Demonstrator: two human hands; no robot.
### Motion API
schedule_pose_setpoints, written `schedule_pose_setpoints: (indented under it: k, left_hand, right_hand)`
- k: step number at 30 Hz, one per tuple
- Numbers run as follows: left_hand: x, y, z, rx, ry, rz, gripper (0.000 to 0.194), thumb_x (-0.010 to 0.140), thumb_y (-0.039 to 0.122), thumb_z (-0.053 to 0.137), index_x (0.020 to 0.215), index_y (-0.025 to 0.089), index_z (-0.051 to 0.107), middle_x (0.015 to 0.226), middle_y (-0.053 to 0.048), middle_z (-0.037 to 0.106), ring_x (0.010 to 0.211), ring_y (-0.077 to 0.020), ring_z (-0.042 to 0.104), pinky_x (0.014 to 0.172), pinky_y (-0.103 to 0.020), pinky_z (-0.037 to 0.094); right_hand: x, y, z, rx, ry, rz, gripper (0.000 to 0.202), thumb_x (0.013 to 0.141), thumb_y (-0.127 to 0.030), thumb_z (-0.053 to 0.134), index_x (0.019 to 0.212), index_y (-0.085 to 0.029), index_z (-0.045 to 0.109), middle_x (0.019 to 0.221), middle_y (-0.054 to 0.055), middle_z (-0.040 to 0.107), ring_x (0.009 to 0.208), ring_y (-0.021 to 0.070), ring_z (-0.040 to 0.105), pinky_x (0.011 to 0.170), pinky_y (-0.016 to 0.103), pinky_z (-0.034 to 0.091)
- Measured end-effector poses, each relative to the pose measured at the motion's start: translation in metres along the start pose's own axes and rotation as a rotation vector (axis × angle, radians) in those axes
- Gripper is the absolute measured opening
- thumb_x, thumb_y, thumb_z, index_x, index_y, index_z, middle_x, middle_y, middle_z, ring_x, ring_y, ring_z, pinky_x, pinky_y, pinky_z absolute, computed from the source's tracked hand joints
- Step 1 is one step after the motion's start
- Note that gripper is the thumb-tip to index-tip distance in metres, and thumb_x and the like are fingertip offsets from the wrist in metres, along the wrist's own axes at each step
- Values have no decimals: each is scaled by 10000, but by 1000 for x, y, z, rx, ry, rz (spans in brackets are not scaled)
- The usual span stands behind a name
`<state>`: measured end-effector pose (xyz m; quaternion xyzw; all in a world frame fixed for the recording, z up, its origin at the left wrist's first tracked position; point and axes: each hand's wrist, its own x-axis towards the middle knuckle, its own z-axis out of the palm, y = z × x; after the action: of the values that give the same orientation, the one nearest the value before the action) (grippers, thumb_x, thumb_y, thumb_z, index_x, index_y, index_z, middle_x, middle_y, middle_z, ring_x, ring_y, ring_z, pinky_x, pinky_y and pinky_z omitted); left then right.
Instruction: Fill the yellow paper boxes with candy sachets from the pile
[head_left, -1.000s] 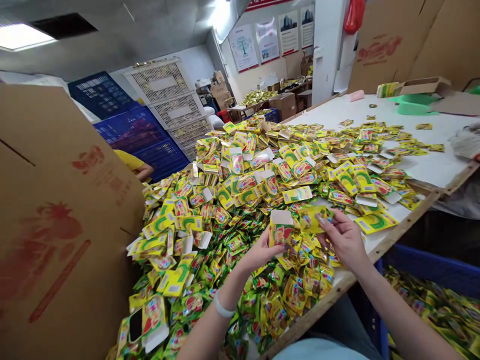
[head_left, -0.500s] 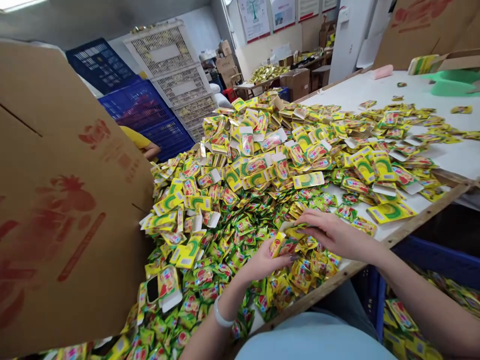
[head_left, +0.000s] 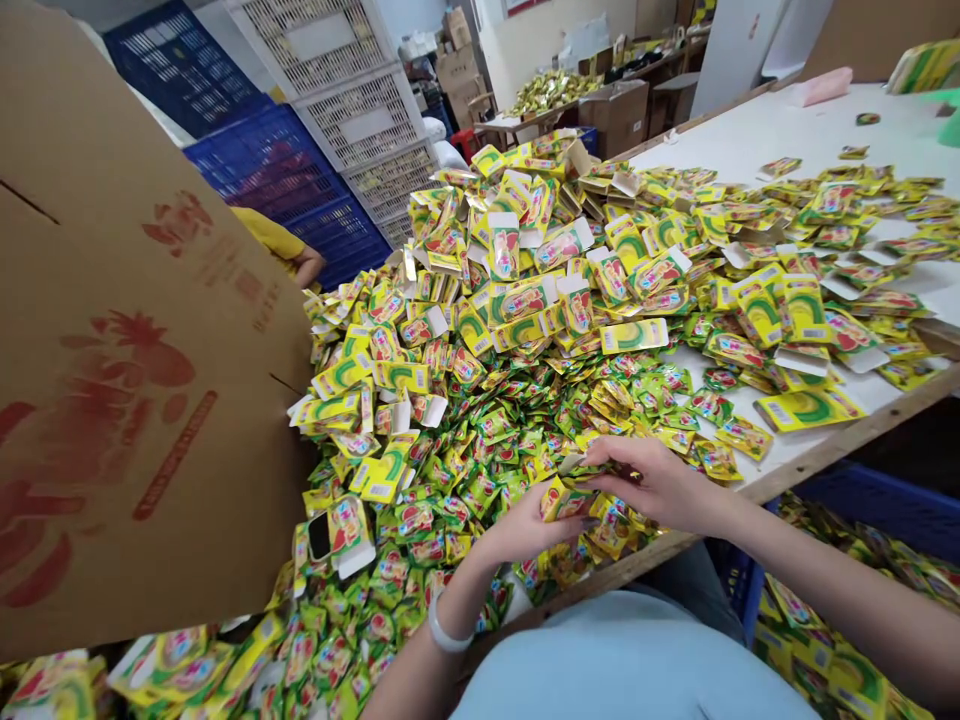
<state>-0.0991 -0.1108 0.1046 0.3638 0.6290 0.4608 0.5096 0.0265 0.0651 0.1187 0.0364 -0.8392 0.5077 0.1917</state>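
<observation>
My left hand (head_left: 517,528) is closed around a small yellow carton (head_left: 555,502), its open end turned toward my right hand. At that opening, my right hand (head_left: 664,488) pinches yellow-green sachets (head_left: 621,472); how many is hidden by the fingers. Beneath both hands spreads a heap of green candy-like sachets (head_left: 480,490), with yellow ones mixed in close to the table edge. Behind it rises a pile of small yellow cartons (head_left: 525,300), many with white flaps standing open. A dark-screened device (head_left: 320,537) lies beside a carton left of my hands.
A large cardboard box (head_left: 217,440) with red print blocks the left side. Wooden trim edges the white table (head_left: 817,455). Below at right, a blue crate (head_left: 885,500) holds more packets. White crates (head_left: 360,110) and blue crates (head_left: 277,160) are stacked behind, near a person's yellow sleeve (head_left: 270,235).
My view has tilted downward and turned slightly left. Both hands stay together at the carton, the right fingers still holding sachets at its open end.
</observation>
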Motion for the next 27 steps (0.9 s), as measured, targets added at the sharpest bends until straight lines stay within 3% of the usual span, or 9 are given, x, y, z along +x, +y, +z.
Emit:
schedule_pose_setpoints:
  k: [3,8,11,14,18,21,24,27]
  left_hand:
    - [-6,-8,4,-50,-14,0,425,727,457,785,985,145,659,833,-27,650,749,-160,573,753,-288,510]
    - [-14,-20,11,-104,-46,50,666,705,486,795,1239,163,563,1123,-101,660,1095,-274,602,1012,-394,458]
    - [-15,-26,13,37,151,83,467,811,446,688,1165,165,571,1048,-87,664,1051,-254,607,977,-374,465]
    - [-14,-29,13,262,330,152,386,786,317,679,1122,185,540,1008,-61,644,933,-217,600,864,-327,482]
    - [-8,-26,8,467,474,151,429,754,267,658,1143,186,496,955,-52,625,821,-202,584,753,-309,464]
    - [-5,-24,4,584,538,122,424,758,228,614,1162,185,493,1009,-82,641,868,-231,606,793,-344,463]
    - [-3,-22,0,687,555,117,518,687,182,641,1183,187,491,1092,-111,650,978,-279,617,864,-384,460]
    - [-2,-23,-2,699,582,93,561,687,175,650,1222,184,478,1147,-128,652,1016,-294,621,883,-396,457]
  right_hand:
    - [-4,-1,-6,134,-53,115,150,908,-298,625,1006,-199,682,880,30,715,700,129,642,613,224,497]
    - [-10,0,-12,480,173,285,178,832,-318,717,942,-195,651,795,1,681,566,93,596,509,200,490]
    - [-17,-3,-5,750,225,371,261,794,-348,762,919,-222,571,783,-25,664,483,85,583,393,175,460]
    - [-23,-14,4,836,106,412,248,828,-376,722,926,-227,550,847,-1,675,560,131,671,401,196,506]
    - [-24,-26,9,788,-128,457,194,879,-383,638,913,-215,547,1056,59,681,600,131,696,543,279,599]
    - [-20,-28,7,603,-240,393,69,920,-283,552,910,-217,535,1113,65,668,622,127,704,578,272,597]
    - [-13,-26,8,344,-291,256,94,916,-146,492,923,-209,562,1075,66,666,667,125,697,602,249,576]
    - [-12,-23,17,62,-255,97,213,858,-28,484,947,-191,588,1005,78,685,831,178,698,720,291,576]
